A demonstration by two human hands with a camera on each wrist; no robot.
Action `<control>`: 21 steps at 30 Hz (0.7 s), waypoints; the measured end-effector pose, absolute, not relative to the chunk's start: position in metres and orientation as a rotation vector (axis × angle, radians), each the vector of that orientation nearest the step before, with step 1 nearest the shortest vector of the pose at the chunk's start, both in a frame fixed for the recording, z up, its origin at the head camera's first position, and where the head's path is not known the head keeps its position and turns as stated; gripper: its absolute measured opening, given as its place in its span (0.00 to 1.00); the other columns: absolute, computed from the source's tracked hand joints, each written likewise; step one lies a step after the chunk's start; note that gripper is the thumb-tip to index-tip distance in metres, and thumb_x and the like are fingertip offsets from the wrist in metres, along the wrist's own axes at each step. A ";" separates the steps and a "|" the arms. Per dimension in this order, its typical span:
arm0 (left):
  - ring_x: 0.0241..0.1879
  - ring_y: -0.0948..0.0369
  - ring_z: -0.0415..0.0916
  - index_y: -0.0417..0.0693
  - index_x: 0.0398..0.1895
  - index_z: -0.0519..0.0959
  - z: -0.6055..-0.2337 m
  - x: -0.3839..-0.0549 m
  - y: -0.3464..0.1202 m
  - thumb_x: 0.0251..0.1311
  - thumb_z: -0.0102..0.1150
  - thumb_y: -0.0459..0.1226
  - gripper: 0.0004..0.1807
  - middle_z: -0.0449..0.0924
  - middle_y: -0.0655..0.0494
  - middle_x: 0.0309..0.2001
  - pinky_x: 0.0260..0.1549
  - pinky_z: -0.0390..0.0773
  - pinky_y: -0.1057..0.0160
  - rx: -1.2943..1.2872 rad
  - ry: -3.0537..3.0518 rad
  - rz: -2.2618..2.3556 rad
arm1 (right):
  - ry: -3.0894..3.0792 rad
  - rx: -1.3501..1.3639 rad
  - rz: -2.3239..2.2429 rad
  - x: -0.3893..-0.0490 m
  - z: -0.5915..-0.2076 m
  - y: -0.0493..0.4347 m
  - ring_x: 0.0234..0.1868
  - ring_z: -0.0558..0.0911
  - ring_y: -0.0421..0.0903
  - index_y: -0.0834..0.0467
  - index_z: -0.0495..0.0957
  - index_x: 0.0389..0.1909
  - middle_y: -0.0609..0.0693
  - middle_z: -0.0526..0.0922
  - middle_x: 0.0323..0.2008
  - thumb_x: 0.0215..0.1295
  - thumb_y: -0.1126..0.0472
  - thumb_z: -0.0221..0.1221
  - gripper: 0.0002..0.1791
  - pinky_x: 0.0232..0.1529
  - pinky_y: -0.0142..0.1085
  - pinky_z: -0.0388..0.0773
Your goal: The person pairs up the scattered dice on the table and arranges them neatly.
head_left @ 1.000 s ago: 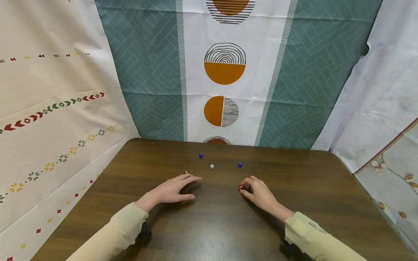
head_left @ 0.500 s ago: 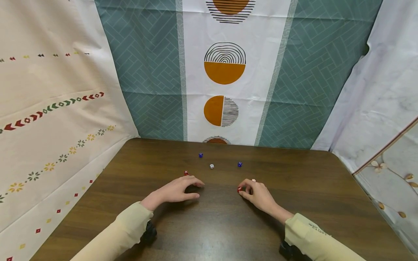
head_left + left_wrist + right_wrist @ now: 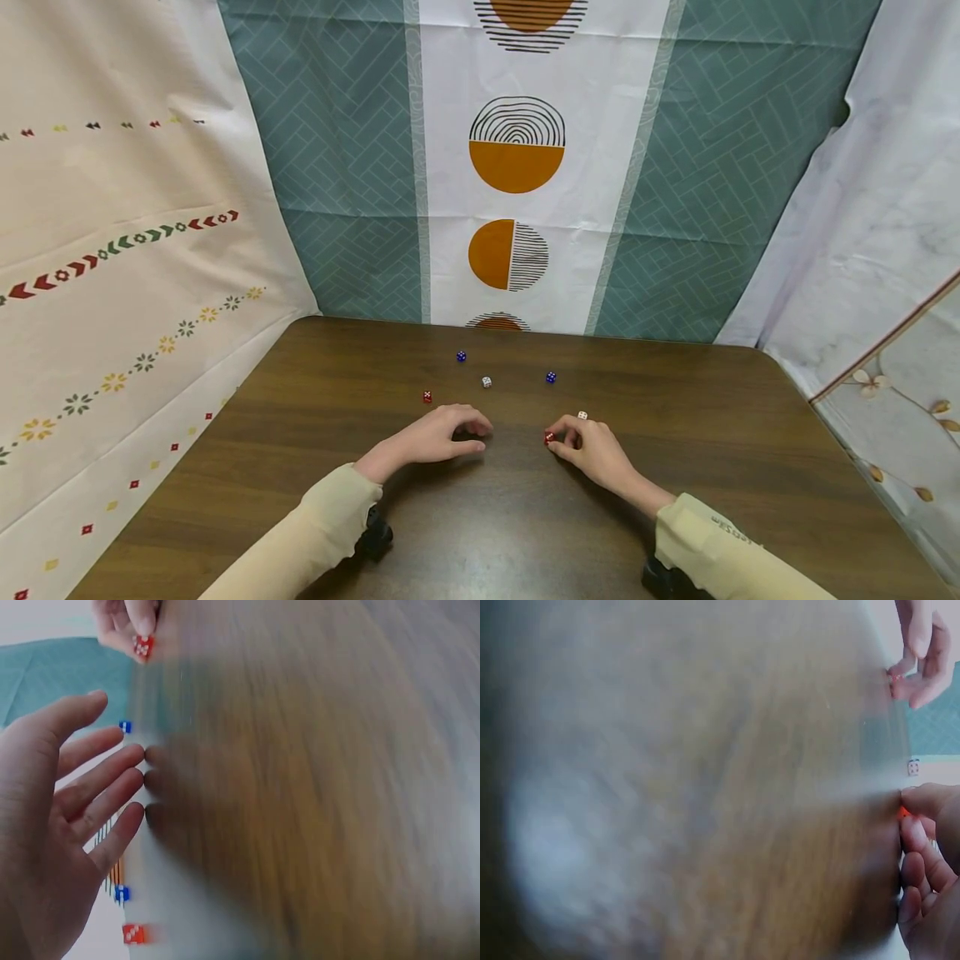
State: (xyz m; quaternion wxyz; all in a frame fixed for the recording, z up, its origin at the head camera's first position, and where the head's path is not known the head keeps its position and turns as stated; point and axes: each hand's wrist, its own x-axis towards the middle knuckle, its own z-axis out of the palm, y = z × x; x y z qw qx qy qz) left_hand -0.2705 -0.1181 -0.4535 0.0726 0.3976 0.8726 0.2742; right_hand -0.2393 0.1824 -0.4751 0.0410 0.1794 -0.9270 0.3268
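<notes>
Counted on the table (image 3: 495, 533): two blue dice (image 3: 461, 356), two white dice (image 3: 487, 382) and one loose red die (image 3: 427, 397), near the left hand (image 3: 438, 435), whose fingers and thumb stand apart, loosely bent. The right hand (image 3: 592, 447) pinches a second red die (image 3: 549, 437) between thumb and fingers, near one white die.

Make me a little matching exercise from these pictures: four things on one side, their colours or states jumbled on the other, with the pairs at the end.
Things
1. Pinched die, in the right hand
2. Near die, just beyond that hand
3. Farthest die from the person
4. Left hand

Colours or states
A. Blue
B. Holding nothing
C. Red
D. White

Pairs: 1-C, 2-D, 3-A, 4-B
</notes>
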 end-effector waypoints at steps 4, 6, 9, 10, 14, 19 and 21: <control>0.46 0.62 0.79 0.48 0.54 0.79 -0.456 -0.270 -0.105 0.67 0.60 0.42 0.16 0.82 0.56 0.47 0.48 0.79 0.65 1.199 2.604 0.872 | -2.853 0.489 0.989 -0.236 -0.475 0.180 0.18 0.68 0.32 0.47 0.85 0.39 0.37 0.74 0.17 0.60 0.57 0.68 0.07 0.23 0.27 0.63; 0.45 0.62 0.80 0.46 0.54 0.80 -0.456 -0.270 -0.099 0.66 0.61 0.40 0.15 0.83 0.54 0.46 0.46 0.80 0.67 1.198 2.583 0.910 | -2.860 0.461 0.985 -0.235 -0.475 0.179 0.17 0.68 0.32 0.46 0.85 0.39 0.37 0.74 0.17 0.60 0.57 0.69 0.07 0.22 0.27 0.63; 0.43 0.62 0.80 0.45 0.52 0.80 -0.457 -0.270 -0.089 0.66 0.61 0.39 0.14 0.82 0.53 0.45 0.44 0.80 0.68 1.191 2.554 0.948 | -2.863 0.434 0.983 -0.233 -0.475 0.178 0.18 0.68 0.33 0.46 0.85 0.39 0.37 0.74 0.17 0.59 0.57 0.69 0.07 0.22 0.27 0.63; 0.42 0.63 0.80 0.45 0.52 0.80 -0.457 -0.269 -0.086 0.66 0.61 0.38 0.14 0.82 0.53 0.44 0.44 0.80 0.69 1.182 2.551 0.951 | -2.864 0.429 0.982 -0.232 -0.475 0.178 0.18 0.68 0.33 0.46 0.85 0.39 0.37 0.74 0.17 0.59 0.57 0.69 0.07 0.22 0.27 0.63; 0.40 0.64 0.80 0.46 0.51 0.81 -0.457 -0.268 -0.073 0.65 0.62 0.38 0.13 0.82 0.54 0.43 0.43 0.80 0.70 1.176 2.556 0.944 | -2.863 0.427 0.992 -0.229 -0.474 0.177 0.18 0.68 0.32 0.46 0.85 0.39 0.37 0.74 0.17 0.59 0.57 0.69 0.08 0.22 0.27 0.63; 0.38 0.65 0.79 0.45 0.47 0.82 -0.459 -0.266 -0.061 0.63 0.63 0.37 0.11 0.82 0.53 0.40 0.41 0.80 0.70 1.163 2.569 0.994 | -2.853 0.474 1.004 -0.225 -0.474 0.177 0.17 0.68 0.31 0.46 0.86 0.40 0.37 0.74 0.17 0.59 0.57 0.69 0.08 0.21 0.27 0.63; 0.37 0.66 0.79 0.45 0.46 0.83 -0.460 -0.264 -0.057 0.63 0.64 0.36 0.10 0.82 0.53 0.39 0.40 0.79 0.72 1.128 2.565 1.033 | -2.851 0.486 1.007 -0.223 -0.474 0.177 0.17 0.68 0.31 0.46 0.86 0.40 0.37 0.75 0.16 0.59 0.57 0.69 0.08 0.21 0.27 0.62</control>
